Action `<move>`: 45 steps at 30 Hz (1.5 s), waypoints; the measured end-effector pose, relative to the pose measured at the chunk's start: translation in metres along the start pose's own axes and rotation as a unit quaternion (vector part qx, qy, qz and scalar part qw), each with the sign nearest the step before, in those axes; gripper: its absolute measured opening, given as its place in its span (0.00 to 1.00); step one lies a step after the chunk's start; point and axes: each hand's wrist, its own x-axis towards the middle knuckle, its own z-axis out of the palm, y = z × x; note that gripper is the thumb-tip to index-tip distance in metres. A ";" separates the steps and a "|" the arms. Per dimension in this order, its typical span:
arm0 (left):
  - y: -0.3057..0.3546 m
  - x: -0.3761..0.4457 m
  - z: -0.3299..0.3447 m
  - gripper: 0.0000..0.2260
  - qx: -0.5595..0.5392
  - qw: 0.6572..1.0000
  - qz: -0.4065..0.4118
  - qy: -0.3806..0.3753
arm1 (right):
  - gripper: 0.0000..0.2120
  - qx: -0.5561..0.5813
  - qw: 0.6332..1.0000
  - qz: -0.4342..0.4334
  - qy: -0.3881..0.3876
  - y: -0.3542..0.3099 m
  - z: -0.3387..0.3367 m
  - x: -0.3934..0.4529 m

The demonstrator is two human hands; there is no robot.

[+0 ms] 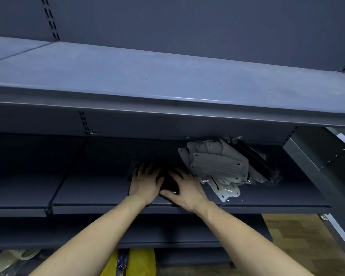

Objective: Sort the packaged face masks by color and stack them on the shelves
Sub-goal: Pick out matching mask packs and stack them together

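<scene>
Head cam: both hands, left (145, 183) and right (184, 189), lie flat with fingers spread on the black mask stack (167, 182) on the middle shelf (88, 188). Mixed pile (223, 164) just beside it looks unsorted, so I'd guess maybe halfway.

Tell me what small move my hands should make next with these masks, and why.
Probably lift the right hand off the black mask stack and reach right to the mixed pile for another black pack. Both hands, the left hand too, already press flat on the black stack, which lies on the middle shelf, while black packs lie unsorted among white ones.
</scene>
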 end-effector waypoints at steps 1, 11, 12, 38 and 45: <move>0.002 -0.001 -0.001 0.23 0.021 1.000 -0.004 0.010 | 0.36 -0.007 0.999 0.010 0.029 0.008 0.002 -0.001; 0.050 -0.001 0.007 0.19 0.013 0.993 0.045 0.106 | 0.29 -0.083 0.964 0.238 0.085 0.062 -0.007 -0.002; 0.057 0.000 0.009 0.19 0.008 0.992 0.062 0.109 | 0.26 -0.085 0.964 0.231 0.099 0.060 -0.007 -0.003; 0.079 0.007 0.003 0.32 -0.045 0.996 0.072 -0.032 | 0.17 -0.058 0.911 0.184 0.365 0.068 -0.038 -0.006; 0.074 0.002 -0.013 0.39 -0.229 0.968 0.050 0.090 | 0.14 -0.087 0.929 0.112 0.341 0.056 -0.036 -0.006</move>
